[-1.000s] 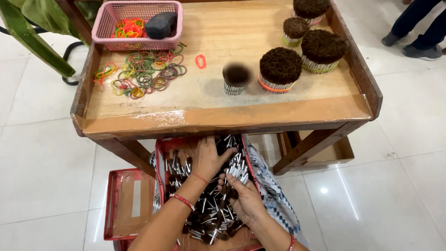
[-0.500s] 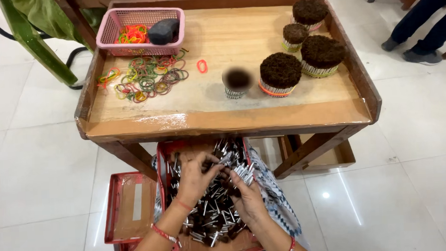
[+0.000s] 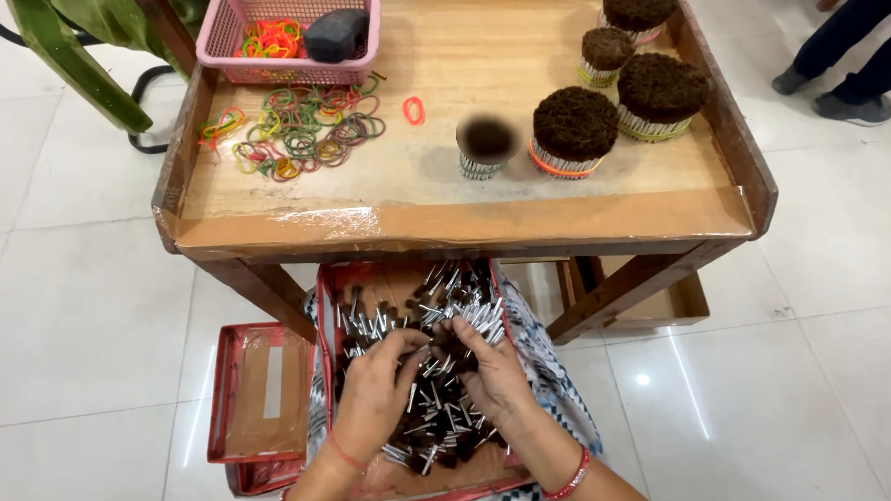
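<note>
Brimming red tray (image 3: 330,316) of silver-handled brush pieces (image 3: 443,421), pink basket (image 3: 218,30) of rubber bands (image 3: 268,38).

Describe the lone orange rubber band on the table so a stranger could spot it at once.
Start at the wooden table. Right of the pile of mixed rubber bands and below the pink basket, one orange band lies flat on bare wood. It alone sits apart from the pile.

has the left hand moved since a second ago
Yes. The left hand was up at the far end of the red tray, near the table; now it has drawn back towards the tray's middle.
</note>
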